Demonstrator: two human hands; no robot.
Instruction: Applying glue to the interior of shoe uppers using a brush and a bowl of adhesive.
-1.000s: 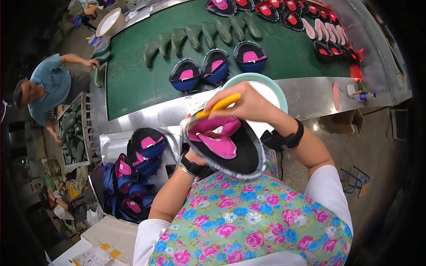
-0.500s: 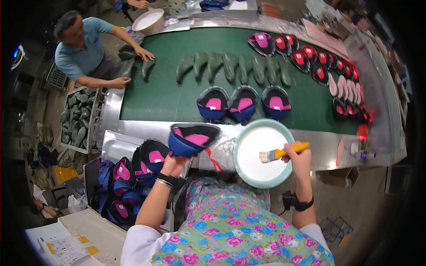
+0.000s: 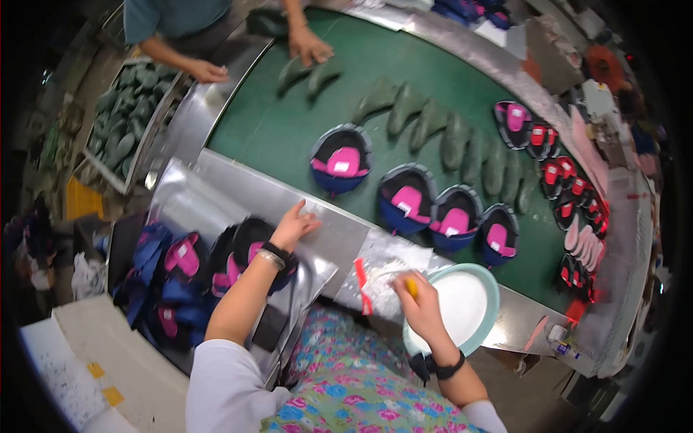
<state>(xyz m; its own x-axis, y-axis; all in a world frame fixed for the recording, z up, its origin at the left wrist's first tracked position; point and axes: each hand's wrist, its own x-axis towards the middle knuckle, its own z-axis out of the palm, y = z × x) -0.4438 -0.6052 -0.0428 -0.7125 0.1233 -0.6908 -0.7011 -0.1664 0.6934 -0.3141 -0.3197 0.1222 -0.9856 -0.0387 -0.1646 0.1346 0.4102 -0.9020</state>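
Surveying surroundings first: green work surface (image 3: 256, 119) spans upper centre to right of frame. On it, four blue-and-pink shoe uppers (image 3: 406, 200) stand in a loose slanting line at centre, the leftmost set apart from the other three. Behind them, a diagonal row of dark green shoe lasts (image 3: 454, 144). Far right: red-and-black uppers (image 3: 554, 177) and pale pink insoles (image 3: 583, 247). Upper left: co-worker's hand (image 3: 309, 47) over two further lasts; crate of lasts (image 3: 126, 119) beyond.

Crowding near the hands: pile of blue-and-pink uppers (image 3: 180, 289) on metal tray, lower left, beside and partly behind the left forearm. Pale teal bowl (image 3: 491, 289) of white liquid, lower right of centre, directly right of the right hand. White-smeared patch (image 3: 393, 270) with red strip (image 3: 362, 289) at its left, between the two hands.

Pose: hands well apart. Left hand (image 3: 292, 229) empty, fingers spread, reaching up-frame over the metal edge, forearm slanting from lower left. Right hand (image 3: 422, 307) closed around yellow-handled brush (image 3: 411, 286) at lower centre, beside the bowl's left rim; bristle end too blurred to make out. Right forearm enters from lower right.
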